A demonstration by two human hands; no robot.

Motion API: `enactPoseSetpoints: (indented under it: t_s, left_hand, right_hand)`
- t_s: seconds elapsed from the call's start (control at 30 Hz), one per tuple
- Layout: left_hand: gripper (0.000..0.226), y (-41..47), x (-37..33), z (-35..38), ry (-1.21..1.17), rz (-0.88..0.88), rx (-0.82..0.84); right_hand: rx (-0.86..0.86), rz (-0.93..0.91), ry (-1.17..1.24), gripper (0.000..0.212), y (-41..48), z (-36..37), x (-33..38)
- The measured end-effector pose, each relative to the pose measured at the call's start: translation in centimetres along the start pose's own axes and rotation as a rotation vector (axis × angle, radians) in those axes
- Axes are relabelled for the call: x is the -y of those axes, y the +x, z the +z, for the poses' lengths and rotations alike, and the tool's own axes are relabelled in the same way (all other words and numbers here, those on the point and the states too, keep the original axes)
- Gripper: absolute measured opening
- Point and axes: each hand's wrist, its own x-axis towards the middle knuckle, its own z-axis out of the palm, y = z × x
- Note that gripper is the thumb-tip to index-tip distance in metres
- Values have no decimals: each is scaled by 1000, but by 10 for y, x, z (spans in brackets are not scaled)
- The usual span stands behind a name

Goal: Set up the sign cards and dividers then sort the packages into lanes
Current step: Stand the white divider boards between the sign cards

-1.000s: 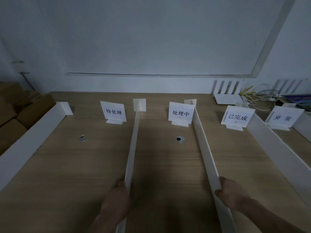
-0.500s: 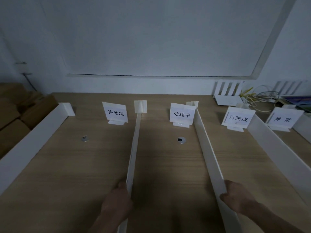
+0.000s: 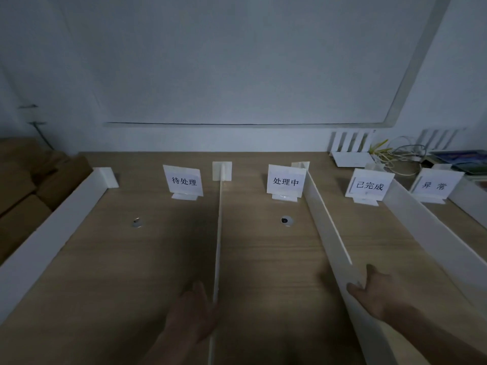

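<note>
On table (image 3: pixel 158 272), left hand (image 3: pixel 191 314) lies flat, fingers straight, against left face of second divider (image 3: pixel 218 246); right hand (image 3: pixel 375 293) pinches top edge of third divider (image 3: pixel 324 227), thumb on right side; sign cards (image 3: pixel 183 180) stand at far end

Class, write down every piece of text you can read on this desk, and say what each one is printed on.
"待处理": first sign card from the left.
"处理中": second sign card.
"已完成": third sign card.
"异 常": fourth sign card, far right.
No readable text on the white router at the back.
</note>
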Motion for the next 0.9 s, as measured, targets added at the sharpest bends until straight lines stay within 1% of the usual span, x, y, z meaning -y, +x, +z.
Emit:
enactPoseSetpoints:
  t_s: [0.03,0.1,0.17,0.23,0.3,0.37,0.43,0.53,0.63,0.73,0.83,0.9]
  left_hand:
    - [79,0,3,-4,-10,-1,-15]
    - [84,1,12,-14,-36,0,-22]
    - [84,2,21,-25,-59,-17,-31]
    - [83,-1,31,-37,-46,-24,-87]
    - [78,-11,46,-53,-52,-42,-157]
    - [66,-23,69,-73,-50,-89,-214]
    - [53,-33,99,-93,-37,-115,-252]
    - [45,-44,151,-115,9,-167,-280]
    - [47,-54,211,-133,43,-250,-324]
    - [46,-53,287,-141,75,-324,-350]
    - [46,-47,355,-147,111,-359,-307]
    - [47,-38,392,-147,136,-351,-273]
  right_hand:
    - [-35,-7,20,73,-3,-4,5]
    - [-83,-37,54,74,-12,-14,17]
    - [-125,-95,66,70,-19,-26,34]
    - [-159,-161,105,65,-20,-37,52]
    - [-171,-225,134,67,-16,-45,75]
    - [-174,-284,131,66,-13,-50,100]
    - [-173,-337,146,63,-17,-51,126]
    - [-157,-405,160,62,-27,-43,162]
    - [-97,-425,123,61,-40,-32,198]
    - [-68,-443,98,58,-48,-17,237]
    - [-55,-420,77,56,-59,2,277]
    - [-36,-387,75,54,-65,17,301]
